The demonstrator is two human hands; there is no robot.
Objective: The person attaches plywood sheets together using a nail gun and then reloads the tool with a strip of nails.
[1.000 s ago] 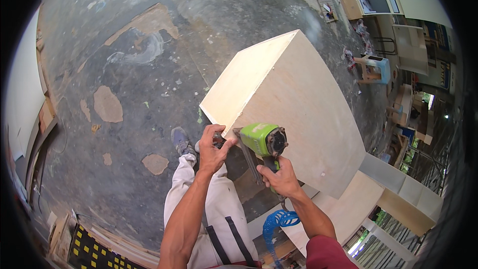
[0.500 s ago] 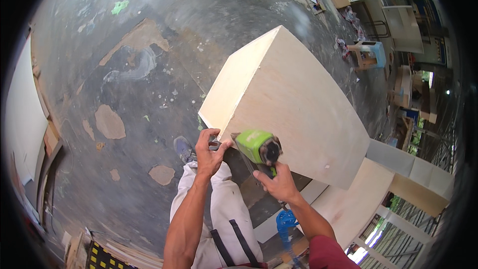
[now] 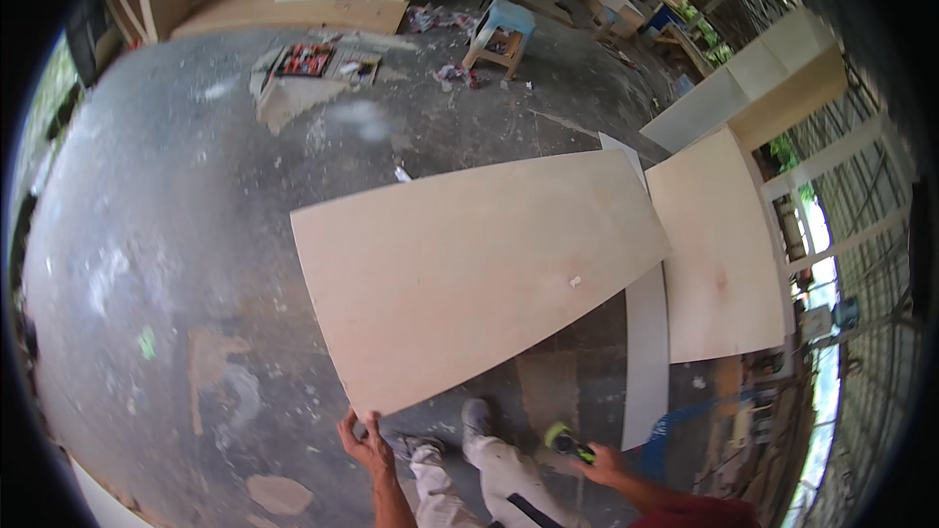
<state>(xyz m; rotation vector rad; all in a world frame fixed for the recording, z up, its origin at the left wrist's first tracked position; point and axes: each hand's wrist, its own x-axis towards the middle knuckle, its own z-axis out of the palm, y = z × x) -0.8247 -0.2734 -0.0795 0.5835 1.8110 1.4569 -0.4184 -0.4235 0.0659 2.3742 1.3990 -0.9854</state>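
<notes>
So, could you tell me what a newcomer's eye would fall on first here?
A large pale plywood panel fills the centre, its near corner gripped by the left hand. The right hand holds a green power tool low beside the white trouser legs. Further panels lie to the right.

Both my hands low in view, each closed on something.

My left hand (image 3: 364, 438) reaches up, fingers (image 3: 375, 427) pinching at shoulder-forward height; my right hand (image 3: 604, 463) sits out to the side, forearm bent, fingers wrapped tight in a fist-like grip.
</notes>
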